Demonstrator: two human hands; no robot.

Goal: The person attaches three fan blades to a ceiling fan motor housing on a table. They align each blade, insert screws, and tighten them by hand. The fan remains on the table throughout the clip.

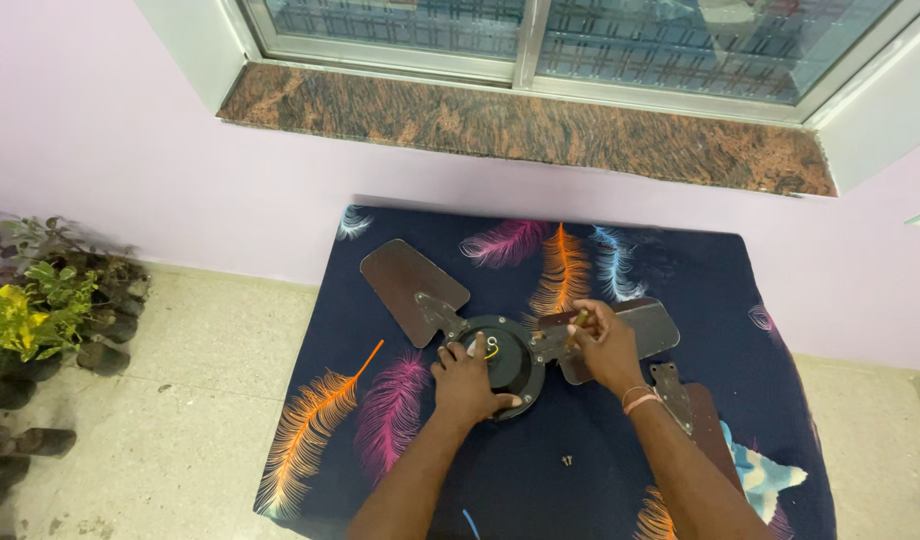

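A dark ceiling-fan motor hub point(508, 352) with yellow wires at its centre lies on a table covered by a dark blue cloth point(620, 270) printed with coloured feathers. One brown blade point(408, 285) sticks out to the upper left, another blade point(652, 325) to the right. My left hand point(467, 382) rests on the hub's near edge and grips it. My right hand point(602, 342) holds a small tool with a wooden handle point(581, 320) against the right blade's bracket. A loose blade with its bracket point(685, 405) lies under my right forearm.
Two small screws point(567, 461) lie on the cloth near the front. Potted plants point(40, 305) stand on the floor at the left. A stone window sill point(520, 125) and a pale purple wall are behind the table.
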